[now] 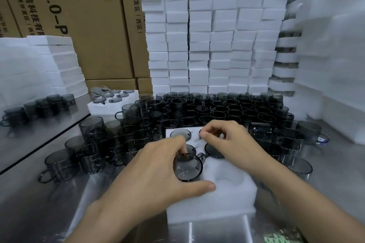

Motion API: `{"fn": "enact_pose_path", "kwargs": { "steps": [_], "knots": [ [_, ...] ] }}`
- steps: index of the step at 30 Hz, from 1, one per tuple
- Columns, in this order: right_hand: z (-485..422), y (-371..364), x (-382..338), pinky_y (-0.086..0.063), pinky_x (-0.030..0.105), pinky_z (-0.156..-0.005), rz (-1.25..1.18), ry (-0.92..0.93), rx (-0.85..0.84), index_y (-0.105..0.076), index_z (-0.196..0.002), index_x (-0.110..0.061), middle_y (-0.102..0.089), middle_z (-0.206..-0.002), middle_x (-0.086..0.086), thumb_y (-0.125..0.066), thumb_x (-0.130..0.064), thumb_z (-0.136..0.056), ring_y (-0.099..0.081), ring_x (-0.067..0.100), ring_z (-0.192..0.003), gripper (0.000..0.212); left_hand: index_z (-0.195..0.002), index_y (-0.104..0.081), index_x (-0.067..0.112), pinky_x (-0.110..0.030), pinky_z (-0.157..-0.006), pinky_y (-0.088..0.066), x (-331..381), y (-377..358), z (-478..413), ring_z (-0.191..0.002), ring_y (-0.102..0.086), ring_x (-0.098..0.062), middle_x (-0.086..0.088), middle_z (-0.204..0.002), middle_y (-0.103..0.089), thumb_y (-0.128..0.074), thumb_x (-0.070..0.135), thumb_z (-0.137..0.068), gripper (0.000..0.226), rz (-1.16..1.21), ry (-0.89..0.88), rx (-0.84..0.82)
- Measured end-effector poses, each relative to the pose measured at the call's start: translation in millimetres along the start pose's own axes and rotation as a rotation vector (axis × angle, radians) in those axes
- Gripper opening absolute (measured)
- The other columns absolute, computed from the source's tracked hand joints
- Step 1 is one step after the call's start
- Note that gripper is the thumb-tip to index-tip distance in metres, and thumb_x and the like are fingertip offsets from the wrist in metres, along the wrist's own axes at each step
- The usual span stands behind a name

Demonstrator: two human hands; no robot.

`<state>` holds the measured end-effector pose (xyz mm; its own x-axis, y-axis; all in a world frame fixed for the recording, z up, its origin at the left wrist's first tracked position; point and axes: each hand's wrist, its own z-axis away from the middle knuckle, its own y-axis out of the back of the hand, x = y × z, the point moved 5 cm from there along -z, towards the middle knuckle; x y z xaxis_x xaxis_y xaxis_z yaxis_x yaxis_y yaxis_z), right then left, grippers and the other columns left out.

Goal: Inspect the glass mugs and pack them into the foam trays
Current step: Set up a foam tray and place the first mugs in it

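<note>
- While the left hand (158, 175) has its fingers (177, 144) curled round that smoky glass mug (187, 167), can anyone tell where the mug actually sits?
- Yep, it's tilted with its mouth toward the camera and its handle pointing away, right at the near-left pocket of the foam tray (211, 199). The thumb lies flat on the foam just below it.
- And the right hand (227, 140)?
- Its fingers are bent, with the tips down at the tray's far-right pocket. Honestly can't tell whether they're pinching something there or just touching the foam.
- What else is in the tray?
- One packed mug (178, 134) sits in the far-left pocket and another dark one (214, 151) mid-right. The near-right pocket (229, 180) shows only white foam.
- Surroundings?
- The tray sits on a shiny metal desk (29, 203), hemmed in by a big crowd of loose mugs (227, 108) behind it and on both sides. A second tray (116, 98), already loaded, sits back left. Behind everything there's a wall of stacked white foam blocks (207, 41), then brown cardboard boxes (88, 25) with printed lettering.
</note>
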<state>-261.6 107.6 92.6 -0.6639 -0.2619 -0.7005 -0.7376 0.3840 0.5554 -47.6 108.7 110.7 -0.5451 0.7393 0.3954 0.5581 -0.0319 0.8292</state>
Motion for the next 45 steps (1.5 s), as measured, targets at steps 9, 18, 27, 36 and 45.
{"fn": "enact_pose_path", "kwargs": {
  "steps": [9, 18, 27, 36, 45],
  "knots": [
    [-1, -1, 3, -0.039, 0.009, -0.056, -0.016, -0.010, -0.010, -0.077, -0.088, -0.026, -0.067, -0.072, -0.015, -0.070, -0.029, -0.102, -0.052, -0.002, -0.054, 0.016, -0.127, -0.062, 0.055, -0.026, -0.096, -0.046, -1, 3, 14, -0.118, -0.044, 0.009, 0.036, -0.124, -0.047, -0.048, 0.096, -0.072, 0.070, -0.045, -0.030, -0.060],
    [-1, -2, 7, -0.042, 0.009, -0.066, 0.031, 0.018, -0.013, -0.077, -0.091, -0.032, -0.073, -0.084, -0.013, -0.069, -0.034, -0.103, -0.057, -0.002, -0.067, 0.015, -0.151, 0.032, 0.054, -0.032, -0.132, 0.007, 12, -32, 20, -0.140, 0.045, 0.016, 0.044, -0.153, 0.042, 0.003, 0.100, -0.070, 0.098, -0.241, -0.129, -0.375],
    [0, -2, 9, -0.043, 0.015, -0.066, 0.037, 0.016, 0.005, -0.078, -0.094, -0.035, -0.074, -0.088, -0.014, -0.068, -0.038, -0.101, -0.062, 0.003, -0.076, 0.012, -0.159, -0.039, 0.049, -0.033, -0.121, -0.031, -75, 89, -18, -0.153, -0.032, -0.004, 0.026, -0.166, -0.038, -0.053, 0.070, -0.095, 0.069, -0.269, 0.147, 0.305],
    [0, -2, 9, -0.041, 0.011, -0.064, 0.028, 0.024, 0.015, -0.077, -0.095, -0.035, -0.070, -0.079, -0.014, -0.070, -0.036, -0.101, -0.055, -0.001, -0.065, 0.010, -0.156, -0.049, 0.024, -0.037, -0.102, -0.051, -187, 99, -46, -0.121, -0.063, -0.027, -0.001, -0.129, -0.065, -0.085, 0.034, -0.089, 0.077, -0.115, 0.653, 0.081],
    [1, 4, -1, -0.047, 0.013, -0.075, -0.011, 0.052, 0.157, -0.071, -0.118, -0.042, -0.068, -0.103, -0.016, -0.076, -0.025, -0.097, -0.065, 0.009, -0.087, 0.028, -0.124, -0.057, 0.045, -0.007, -0.081, -0.045, -61, 70, -78, -0.105, -0.061, 0.013, 0.024, -0.113, -0.066, -0.098, 0.034, -0.074, 0.066, 0.146, 0.015, 0.387]
  ]
}}
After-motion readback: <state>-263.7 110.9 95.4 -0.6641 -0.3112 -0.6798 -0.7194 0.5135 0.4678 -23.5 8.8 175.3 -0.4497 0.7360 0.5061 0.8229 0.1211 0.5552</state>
